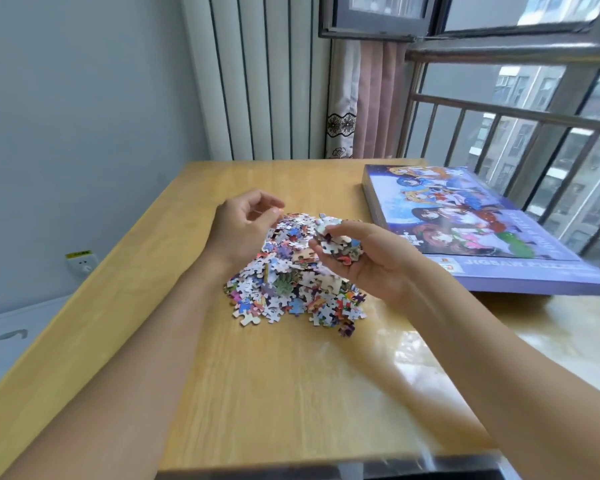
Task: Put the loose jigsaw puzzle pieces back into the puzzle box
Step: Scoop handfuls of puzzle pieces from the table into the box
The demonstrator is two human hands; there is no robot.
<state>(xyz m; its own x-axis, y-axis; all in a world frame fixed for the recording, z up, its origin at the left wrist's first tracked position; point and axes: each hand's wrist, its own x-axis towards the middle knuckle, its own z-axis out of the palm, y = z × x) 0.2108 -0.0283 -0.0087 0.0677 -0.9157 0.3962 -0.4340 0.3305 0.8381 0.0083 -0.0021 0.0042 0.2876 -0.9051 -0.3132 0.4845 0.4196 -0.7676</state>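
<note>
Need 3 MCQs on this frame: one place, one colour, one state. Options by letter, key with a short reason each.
1. Where does the puzzle box lie relative to the pile of loose pieces?
A. On the table to the pile's right, by the window
B. On the floor
C. Under the pile

2. What is the box's main colour?
A. Red
B. Blue-purple
C. Black

3. What state is the right hand in?
A. Flat on the table
B. Cupped, holding a handful of pieces
C. Gripping the box

Key:
1 A: the box rests on the wooden table at its window side.
2 B: its lid and edges are blue-purple.
3 B: pieces sit in its curled fingers above the pile.
</note>
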